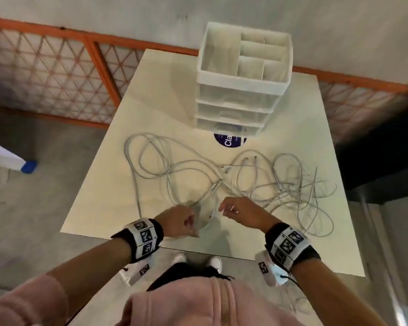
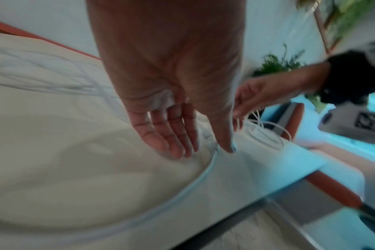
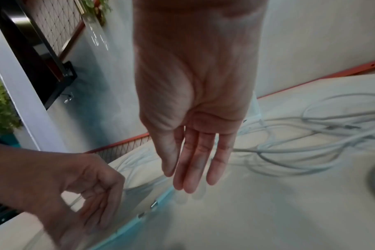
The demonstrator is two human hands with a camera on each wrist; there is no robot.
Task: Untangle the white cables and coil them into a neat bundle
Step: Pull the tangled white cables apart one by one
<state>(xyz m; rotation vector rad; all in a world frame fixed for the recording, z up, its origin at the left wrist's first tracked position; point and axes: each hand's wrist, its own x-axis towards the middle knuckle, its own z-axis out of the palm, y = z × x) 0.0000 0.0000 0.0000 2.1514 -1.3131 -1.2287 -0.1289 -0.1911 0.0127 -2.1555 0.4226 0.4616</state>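
Several white cables (image 1: pixel 218 183) lie tangled in loops across the cream table (image 1: pixel 97 208). Both hands hover near its front edge. My left hand (image 1: pixel 186 223) has its fingers curled down and appears to hold a small raised loop of one white cable (image 2: pixel 195 184) between thumb and fingers. That cable runs from the thumb along the tabletop. My right hand (image 1: pixel 231 209) hangs just to the right with straight fingers (image 3: pixel 195 169) and nothing in it. Two metal plugs (image 3: pixel 154 203) lie below it. The main tangle (image 3: pixel 310 145) spreads to its right.
A white plastic drawer organiser (image 1: pixel 240 90) with open top compartments stands at the table's far side, over a blue round sticker (image 1: pixel 229 142). An orange mesh fence (image 1: pixel 57 74) runs behind the table. Concrete floor lies to the left, and my feet are under the front edge.
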